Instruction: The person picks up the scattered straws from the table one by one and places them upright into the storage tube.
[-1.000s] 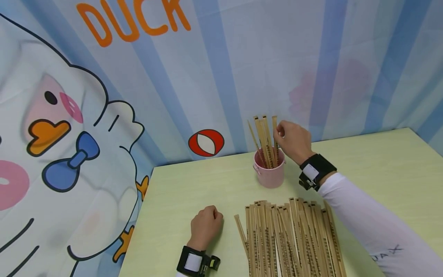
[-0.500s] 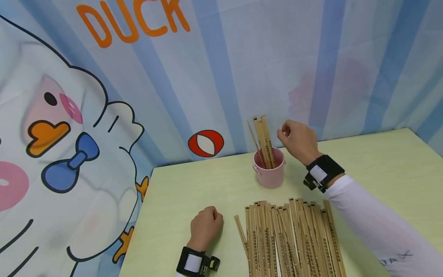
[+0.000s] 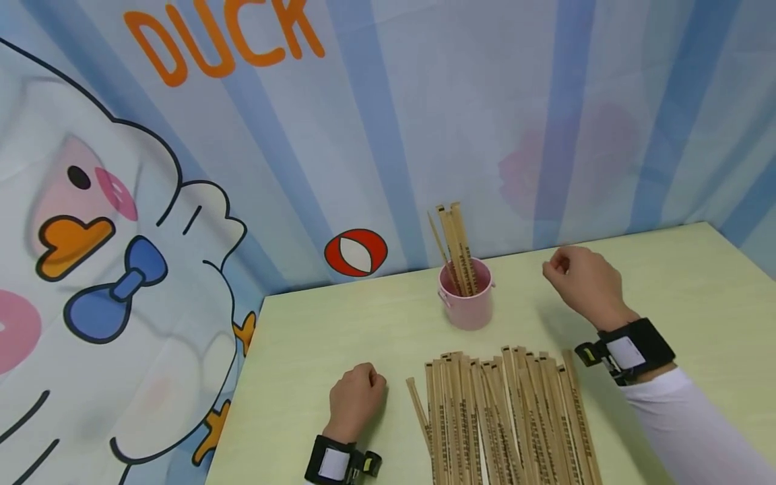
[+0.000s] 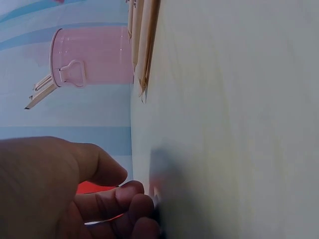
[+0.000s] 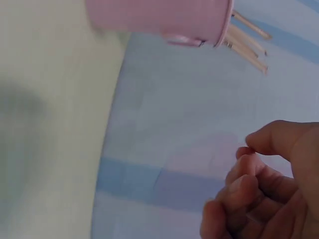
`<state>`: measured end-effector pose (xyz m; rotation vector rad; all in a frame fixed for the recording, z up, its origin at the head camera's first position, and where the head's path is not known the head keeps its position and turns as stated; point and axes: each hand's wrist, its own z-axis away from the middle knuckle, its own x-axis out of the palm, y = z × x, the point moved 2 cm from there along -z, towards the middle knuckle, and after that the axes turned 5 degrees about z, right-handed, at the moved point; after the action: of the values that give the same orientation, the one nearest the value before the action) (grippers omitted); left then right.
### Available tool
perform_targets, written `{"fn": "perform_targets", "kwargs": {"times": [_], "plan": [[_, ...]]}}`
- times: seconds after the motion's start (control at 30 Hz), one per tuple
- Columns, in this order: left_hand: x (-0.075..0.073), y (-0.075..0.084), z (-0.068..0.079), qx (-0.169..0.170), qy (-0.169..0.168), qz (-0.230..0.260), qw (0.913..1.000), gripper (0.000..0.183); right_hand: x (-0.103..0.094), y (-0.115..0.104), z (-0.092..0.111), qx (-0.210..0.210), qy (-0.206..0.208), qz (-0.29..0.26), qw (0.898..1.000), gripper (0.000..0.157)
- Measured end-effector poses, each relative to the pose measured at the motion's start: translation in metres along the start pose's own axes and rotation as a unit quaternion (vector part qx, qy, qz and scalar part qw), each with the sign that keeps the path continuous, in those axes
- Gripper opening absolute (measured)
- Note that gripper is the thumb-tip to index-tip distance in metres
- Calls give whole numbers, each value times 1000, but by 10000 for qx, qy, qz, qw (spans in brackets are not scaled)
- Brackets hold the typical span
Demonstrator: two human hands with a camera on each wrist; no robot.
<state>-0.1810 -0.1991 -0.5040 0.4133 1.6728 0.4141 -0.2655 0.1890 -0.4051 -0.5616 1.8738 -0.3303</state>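
Note:
Several paper-wrapped chopsticks point(image 3: 459, 252) lean in a small pink bucket point(image 3: 468, 313) at the table's back. To the bucket's right, my right hand point(image 3: 585, 283) hovers above the table with loosely bent fingers and nothing in them. The right wrist view shows its thumb point(image 5: 279, 137) close to the index fingertip. Low on the left side of the table, my left hand point(image 3: 356, 397) rests with fingers loosely curled around nothing. A broad row of wrapped chopsticks point(image 3: 503, 417) lies in front of the bucket, right of that hand; its lower end is cut off by the frame.
A pale yellow-green table point(image 3: 339, 323) ends at a striped blue cloth backdrop point(image 3: 485, 121) with a printed duck point(image 3: 170, 377). One wrapped chopstick packet point(image 3: 419, 411) lies slanted at the row's left edge.
My right hand has let go of a wrapped chopstick packet in the bucket and drawn away to the right. That packet now leans with the others. My left hand has stayed still.

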Motion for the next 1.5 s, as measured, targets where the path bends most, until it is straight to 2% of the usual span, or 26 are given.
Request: {"fn": "perform_targets", "kwargs": {"times": [0.33, 0.57, 0.7, 0.9, 1.13, 1.4, 1.5], "plan": [[-1, 1, 1, -29, -9, 44, 10000, 33, 3, 62, 52, 409, -916, 113, 9949, 21], [1, -1, 0, -91, -16, 8, 10000, 32, 13, 79, 81, 661, -1837, 112, 9807, 22], [1, -3, 2, -126, -1, -8, 9999, 31, 19, 86, 89, 767, -2173, 142, 9730, 21], [2, -3, 2, -81, 17, -10, 10000, 30, 22, 90, 92, 852, -2259, 151, 9703, 22], [0, 4, 2, 50, 9, 14, 10000, 30, 18, 92, 91, 867, -2280, 182, 9696, 20], [8, 25, 9, 386, -497, 90, 9980, 30, 18, 90, 91, 948, -2326, 164, 9678, 21], [13, 32, 15, 544, -523, -50, 9971, 34, 17, 89, 90, 955, -2323, 168, 9678, 21]]}}
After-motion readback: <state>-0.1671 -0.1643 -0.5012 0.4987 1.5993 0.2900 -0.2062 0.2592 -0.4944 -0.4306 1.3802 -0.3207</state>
